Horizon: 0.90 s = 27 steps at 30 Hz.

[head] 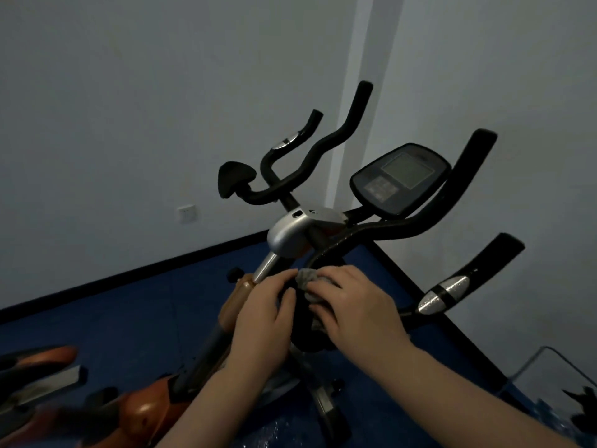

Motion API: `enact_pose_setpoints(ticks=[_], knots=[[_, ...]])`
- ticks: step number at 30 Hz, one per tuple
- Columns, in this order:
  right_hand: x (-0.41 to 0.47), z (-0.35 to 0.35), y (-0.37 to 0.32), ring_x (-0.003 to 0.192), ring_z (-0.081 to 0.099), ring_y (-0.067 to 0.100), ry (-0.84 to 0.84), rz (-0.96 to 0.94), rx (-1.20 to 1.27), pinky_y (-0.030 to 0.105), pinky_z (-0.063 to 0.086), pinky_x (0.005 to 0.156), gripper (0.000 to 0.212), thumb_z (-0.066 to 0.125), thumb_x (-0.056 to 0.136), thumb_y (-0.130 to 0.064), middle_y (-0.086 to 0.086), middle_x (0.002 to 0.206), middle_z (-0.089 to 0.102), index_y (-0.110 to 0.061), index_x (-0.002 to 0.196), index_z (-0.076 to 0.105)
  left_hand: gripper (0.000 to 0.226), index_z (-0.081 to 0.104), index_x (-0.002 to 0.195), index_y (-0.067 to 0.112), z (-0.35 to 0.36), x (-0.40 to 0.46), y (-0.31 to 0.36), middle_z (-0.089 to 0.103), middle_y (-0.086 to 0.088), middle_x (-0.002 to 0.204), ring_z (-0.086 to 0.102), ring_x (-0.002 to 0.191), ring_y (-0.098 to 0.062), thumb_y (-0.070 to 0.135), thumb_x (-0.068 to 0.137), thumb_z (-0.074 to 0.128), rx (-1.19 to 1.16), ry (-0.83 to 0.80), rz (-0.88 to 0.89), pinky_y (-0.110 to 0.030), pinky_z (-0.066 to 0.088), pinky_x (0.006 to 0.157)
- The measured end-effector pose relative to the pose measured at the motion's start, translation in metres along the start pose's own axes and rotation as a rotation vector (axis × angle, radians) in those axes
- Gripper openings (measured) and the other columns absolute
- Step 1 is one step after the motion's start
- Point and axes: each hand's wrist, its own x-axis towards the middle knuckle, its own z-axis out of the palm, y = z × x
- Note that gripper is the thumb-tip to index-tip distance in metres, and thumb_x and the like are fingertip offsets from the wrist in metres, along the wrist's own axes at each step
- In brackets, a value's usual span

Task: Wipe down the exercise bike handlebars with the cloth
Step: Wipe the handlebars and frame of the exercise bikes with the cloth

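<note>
- The small grey fuzzy cloth [310, 283] is mostly hidden: only a crumpled tuft shows between the two hands, plus a sliver lower down beside the right palm.
- The right hand [357, 310] lies over the cloth with its fingers curled round it, pressing it onto the near black padded elbow rest; that pad is almost wholly covered by the hands.
- The left hand [265, 313] grips the same pad from the other side, fingers bent over its dark edge, fingertips touching the cloth.
- The black foam-covered handlebars [397, 229] of the exercise bike curve up and away from the hands; their matte surface looks speckled near the centre, and two chrome pulse-sensor bands [443, 294] gleam on the near right grip.
- A far elbow pad [233, 179], rounded and black, stands uncovered at the left end of the bar.
- The oval black console [399, 179] with a grey screen sits tilted above the bar; its buttons are too dim to read.
- A silver plastic shroud [290, 234] caps the stem.
- The orange glossy frame [147, 412] is blurred and cut off at the lower edge.
- A clear container [555, 386] at the right edge of the blue floor [113, 318] is cropped; its contents are hard to make out.
</note>
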Motion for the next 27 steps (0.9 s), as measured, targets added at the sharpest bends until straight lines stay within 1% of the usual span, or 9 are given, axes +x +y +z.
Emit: enact_pose_setpoints(ticks=[3,7,9,11,15,17,20,24,27], knots=[[0.005,-0.008,0.004,0.1,0.048,0.01,-0.08,0.021,-0.028,0.027,0.049,0.073,0.019,0.057,0.088,-0.035,-0.011,0.107,0.054,-0.026,0.103,0.065,0.033,0.058,0.123,0.031,0.004,0.0,-0.006,0.058,0.024,0.102,0.052,0.103,0.01,0.023,0.093,0.048,-0.019,0.013,0.025,-0.009,0.044,0.084],[0.002,-0.029,0.01,0.085,0.054,0.012,-0.25,0.083,0.001,0.029,0.045,0.069,0.016,0.058,0.087,-0.038,-0.012,0.093,0.049,-0.03,0.096,0.068,0.034,0.059,0.122,0.035,-0.005,0.0,-0.019,0.058,0.038,0.108,0.054,0.107,0.012,0.016,0.095,0.049,-0.169,-0.04,0.024,-0.01,0.045,0.089],[0.004,-0.034,0.01,0.082,0.054,0.01,-0.298,0.106,0.054,0.025,0.042,0.069,0.014,0.061,0.084,-0.037,-0.013,0.09,0.049,-0.031,0.094,0.07,0.032,0.063,0.12,0.03,-0.01,0.002,-0.026,0.065,0.026,0.112,0.059,0.109,0.003,0.016,0.096,0.048,-0.295,-0.075,-0.031,-0.025,0.049,0.094],[0.014,-0.029,0.004,0.086,0.055,0.01,-0.184,0.099,0.131,0.026,0.044,0.072,0.01,0.065,0.083,-0.031,-0.013,0.093,0.054,-0.029,0.092,0.07,0.031,0.066,0.116,0.026,-0.015,0.005,-0.03,0.07,0.012,0.111,0.063,0.109,-0.006,0.013,0.095,0.048,-0.364,-0.087,-0.035,-0.033,0.051,0.095],[0.02,0.003,-0.025,0.092,0.054,0.014,-0.001,0.084,0.118,0.027,0.048,0.076,0.015,0.064,0.083,-0.014,-0.002,0.101,0.059,-0.019,0.097,0.067,0.031,0.068,0.108,0.032,-0.021,0.009,-0.029,0.071,0.017,0.106,0.064,0.103,-0.002,0.014,0.096,0.046,-0.39,-0.129,-0.025,-0.02,0.05,0.089],[0.009,0.014,-0.033,0.092,0.055,0.019,-0.107,0.01,0.059,0.031,0.05,0.075,0.015,0.063,0.081,-0.013,0.0,0.098,0.061,-0.018,0.095,0.067,0.029,0.068,0.108,0.029,-0.023,0.012,-0.03,0.071,0.017,0.105,0.064,0.102,-0.002,0.016,0.096,0.046,-0.404,-0.136,-0.045,-0.022,0.051,0.089],[0.009,0.003,-0.023,0.09,0.055,0.013,-0.286,-0.033,0.052,0.032,0.049,0.075,0.014,0.065,0.079,-0.024,-0.009,0.094,0.06,-0.028,0.092,0.069,0.028,0.068,0.11,0.027,-0.023,0.011,-0.032,0.07,0.02,0.105,0.064,0.1,0.001,0.017,0.096,0.045,-0.406,-0.155,-0.032,-0.022,0.052,0.088],[0.025,-0.002,-0.022,0.087,0.053,0.012,-0.036,0.076,0.14,0.028,0.048,0.072,0.012,0.067,0.08,-0.017,-0.006,0.095,0.058,-0.022,0.09,0.068,0.029,0.068,0.109,0.027,-0.026,0.01,-0.035,0.07,0.018,0.106,0.063,0.103,-0.001,0.019,0.098,0.043,-0.43,-0.162,0.022,-0.019,0.05,0.089],[0.016,0.018,-0.039,0.093,0.051,0.017,-0.109,0.045,-0.017,0.026,0.043,0.072,0.022,0.061,0.083,-0.017,-0.003,0.103,0.057,-0.023,0.104,0.064,0.03,0.069,0.101,0.031,-0.025,0.008,-0.035,0.07,0.023,0.101,0.064,0.096,0.003,0.016,0.098,0.042,-0.449,-0.148,0.009,-0.01,0.047,0.081]])
